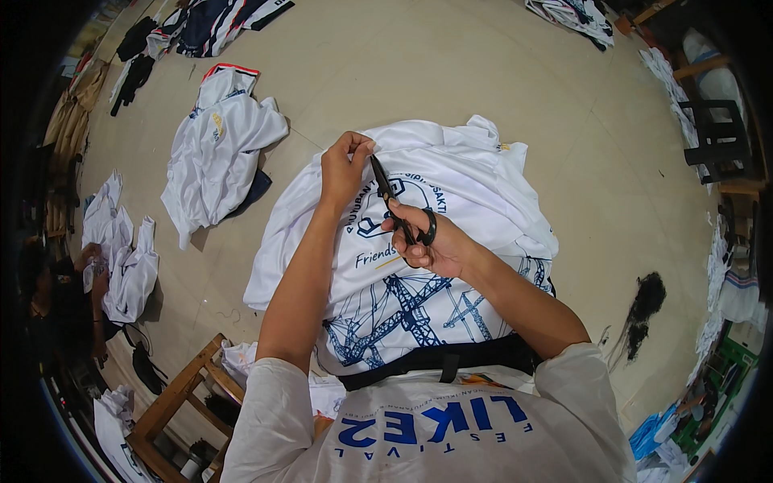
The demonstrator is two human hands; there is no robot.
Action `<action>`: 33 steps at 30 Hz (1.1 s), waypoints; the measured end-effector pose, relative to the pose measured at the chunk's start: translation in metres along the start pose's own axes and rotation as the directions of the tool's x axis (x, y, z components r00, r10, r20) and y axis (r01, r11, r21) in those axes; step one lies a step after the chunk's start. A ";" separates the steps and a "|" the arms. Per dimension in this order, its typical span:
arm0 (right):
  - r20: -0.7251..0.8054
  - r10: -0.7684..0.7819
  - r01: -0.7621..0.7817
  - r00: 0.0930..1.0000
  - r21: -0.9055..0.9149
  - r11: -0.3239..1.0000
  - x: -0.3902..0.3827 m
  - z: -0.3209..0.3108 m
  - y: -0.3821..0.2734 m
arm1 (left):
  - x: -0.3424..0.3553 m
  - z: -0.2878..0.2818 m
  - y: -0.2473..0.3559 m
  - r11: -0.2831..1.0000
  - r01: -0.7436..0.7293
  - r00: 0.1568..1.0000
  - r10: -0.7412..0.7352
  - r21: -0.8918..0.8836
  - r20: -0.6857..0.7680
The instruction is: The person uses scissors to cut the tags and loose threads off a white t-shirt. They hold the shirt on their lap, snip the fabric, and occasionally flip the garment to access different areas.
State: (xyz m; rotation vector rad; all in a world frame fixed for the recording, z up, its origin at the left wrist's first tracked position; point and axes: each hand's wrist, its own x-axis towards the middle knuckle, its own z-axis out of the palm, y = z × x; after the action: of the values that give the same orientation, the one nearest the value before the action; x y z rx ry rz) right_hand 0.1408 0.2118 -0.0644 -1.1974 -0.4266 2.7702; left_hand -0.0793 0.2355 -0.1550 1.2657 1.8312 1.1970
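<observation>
- Two bare hands meet over a bunched white garment [483, 185], well in from the edges of the tiled floor [596, 201]; from where I stand, cannot tell how much rests on the lap.
- Left hand [346, 171]: thumb and forefinger pressed together at the cloth; cannot tell whether fabric or thread sits between them.
- Right hand [439, 245]: curled round the handles of black scissors [382, 179], blade tips just beside the left fingertips.
- Garment: dark round print under the scissors, blue line drawing nearer the wearer's grey T-shirt [475, 451].
- Toward floor's left edge: crumpled white shirt with red trim [221, 153]; beyond, a co-worker [60, 294] handling white cloth [133, 270].
- Near left corner: wooden stool [181, 410].
- Toward right edge: stringy black tangle [644, 306].
- Far left corner: dark-and-white clothes [213, 28].
</observation>
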 end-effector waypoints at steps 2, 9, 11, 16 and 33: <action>0.047 -0.007 0.007 0.999 0.003 1.000 0.000 -0.004 -0.001 | 0.000 0.000 -0.001 1.000 0.007 1.000 -0.007 -0.008 -0.003; 0.081 -0.011 0.009 0.997 0.035 0.999 0.001 -0.005 -0.003 | -0.003 0.000 0.011 0.998 -0.027 0.999 0.028 0.051 -0.027; 0.068 -0.007 0.003 0.998 0.055 0.998 0.002 -0.006 -0.003 | -0.004 0.000 0.011 0.995 -0.089 0.995 0.092 0.053 -0.050; 0.064 -0.018 0.013 0.998 0.081 0.997 0.004 -0.007 -0.003 | -0.004 0.002 0.013 0.986 -0.130 0.991 0.133 0.101 -0.031; 0.075 -0.336 0.332 0.939 0.052 0.942 -0.073 -0.014 -0.023 | -0.113 -0.210 -0.024 0.961 0.185 0.826 -0.037 0.208 -0.563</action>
State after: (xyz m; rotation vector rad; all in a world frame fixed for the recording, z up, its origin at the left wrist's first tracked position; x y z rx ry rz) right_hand 0.2007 0.2225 -0.0156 -0.9046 -0.5274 2.5269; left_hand -0.2261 0.0564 -0.0918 0.9720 2.5150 1.3985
